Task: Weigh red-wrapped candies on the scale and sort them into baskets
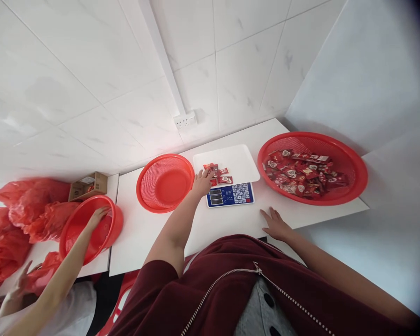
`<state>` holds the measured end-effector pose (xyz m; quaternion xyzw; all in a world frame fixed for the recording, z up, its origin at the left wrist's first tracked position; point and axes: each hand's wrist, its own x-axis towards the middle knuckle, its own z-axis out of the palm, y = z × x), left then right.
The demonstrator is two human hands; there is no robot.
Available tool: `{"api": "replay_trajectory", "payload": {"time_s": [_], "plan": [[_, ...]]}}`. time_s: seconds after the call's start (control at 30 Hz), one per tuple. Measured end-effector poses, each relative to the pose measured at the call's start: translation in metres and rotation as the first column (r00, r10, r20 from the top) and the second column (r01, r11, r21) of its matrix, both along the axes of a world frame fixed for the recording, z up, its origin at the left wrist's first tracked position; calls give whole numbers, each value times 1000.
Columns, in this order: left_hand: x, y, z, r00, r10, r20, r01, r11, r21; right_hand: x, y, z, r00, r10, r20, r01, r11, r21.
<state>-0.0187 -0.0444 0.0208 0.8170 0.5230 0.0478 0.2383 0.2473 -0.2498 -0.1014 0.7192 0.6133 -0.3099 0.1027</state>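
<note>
My left hand [202, 182] reaches over the left part of a white scale tray [238, 161], its fingers on a small pile of red packets [224, 179]. Whether it grips any of them cannot be made out. Below the tray is the scale's blue keypad panel [230, 195]. My right hand [276, 225] rests on the white table near its front edge, fingers spread, holding nothing. To the right of the scale, a large red basket [360, 179] contains many red packets. A red basket [165, 183] with nothing visible in it stands left of the scale.
At the left, another person's hand [98, 216] reaches into a red basket [117, 224]. Red plastic bags [42, 210] and a cardboard box [100, 182] are behind it. A socket strip [185, 120] is on the tiled wall.
</note>
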Motion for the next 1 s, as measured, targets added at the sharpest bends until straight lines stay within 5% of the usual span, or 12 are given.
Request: {"api": "replay_trajectory", "payload": {"time_s": [0.57,0.67,0.77,0.9,1.0], "plan": [[-9,0,2,991,132,-34,-131,991,21,-16,14,27,1000,-16,19,18,996,-90],[-9,-3,4,988,153,-14,-153,988,0,-13,39,48,993,53,-102,-63,993,-95],[-19,-7,10,975,222,13,-222,975,15,-21,78,78,964,114,-240,-102,993,62],[-56,-11,19,916,400,10,-400,915,49,-51,132,113,952,105,-287,-12,951,309],[-86,-20,21,872,489,-28,-488,872,45,-72,160,126,968,144,-208,-56,923,381]]}}
